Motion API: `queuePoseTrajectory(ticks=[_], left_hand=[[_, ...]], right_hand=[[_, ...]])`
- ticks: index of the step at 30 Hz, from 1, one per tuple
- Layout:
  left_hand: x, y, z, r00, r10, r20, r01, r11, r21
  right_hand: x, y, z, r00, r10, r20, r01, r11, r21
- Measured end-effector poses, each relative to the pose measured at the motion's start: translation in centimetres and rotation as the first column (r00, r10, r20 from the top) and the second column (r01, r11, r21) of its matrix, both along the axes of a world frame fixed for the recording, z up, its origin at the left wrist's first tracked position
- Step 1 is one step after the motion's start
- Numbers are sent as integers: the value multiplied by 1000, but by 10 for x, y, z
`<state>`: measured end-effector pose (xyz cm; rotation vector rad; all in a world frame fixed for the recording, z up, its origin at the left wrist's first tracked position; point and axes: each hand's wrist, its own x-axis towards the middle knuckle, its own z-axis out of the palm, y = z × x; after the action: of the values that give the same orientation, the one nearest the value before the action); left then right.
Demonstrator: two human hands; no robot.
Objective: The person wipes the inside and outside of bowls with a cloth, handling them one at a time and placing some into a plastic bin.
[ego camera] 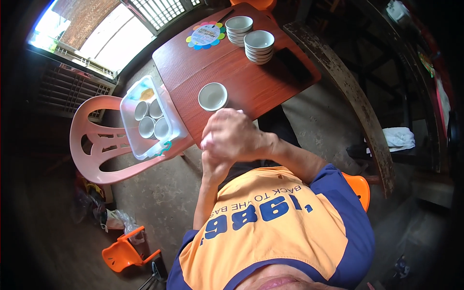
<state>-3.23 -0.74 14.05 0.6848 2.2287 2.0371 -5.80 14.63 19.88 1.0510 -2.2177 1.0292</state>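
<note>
My right hand (pixel 237 136) lies over my left hand (pixel 215 159), and the two are pressed together in front of my waist at the table's near edge. Motion blurs them, and whether anything is between them is hidden. Just beyond the fingers, a single white bowl (pixel 213 96) stands upright on the reddish-brown table (pixel 217 69). Toward the far end are two stacks of similar bowls, one stack (pixel 259 47) slightly nearer to me than the other stack (pixel 239 30). To the left, a clear plastic bin (pixel 145 157) holds several white bowls (pixel 146 127).
The bin rests on a pink plastic chair (pixel 81 145) against the table's left side. A flower-shaped card (pixel 205 35) with writing lies near the far edge. A worn wooden bench (pixel 340 76) runs along the right. A small orange chair (pixel 123 255) is on the floor behind left.
</note>
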Motion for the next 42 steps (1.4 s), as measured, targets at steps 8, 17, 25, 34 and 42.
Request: queuePoseTrajectory(ticks=[8,17,25,34,42], left_hand=[[4,3,21,945,-243,218,222,968,119],[4,5,16,904,-253,346,148,942,301],[-4,0,19,876,-286,388,240,957,163],[-12,-2,16,717,-491,495,-46,676,736],[-1,9,25,780,-428,457,82,794,603]], right_hand=[[-7,11,-30,604,553,574,114,653,-749],[-7,14,-43,722,423,548,57,752,-656],[-11,20,-29,752,335,568,126,772,-623],[11,-7,-41,885,176,431,263,577,-774],[-7,30,7,798,227,559,-155,973,-174]])
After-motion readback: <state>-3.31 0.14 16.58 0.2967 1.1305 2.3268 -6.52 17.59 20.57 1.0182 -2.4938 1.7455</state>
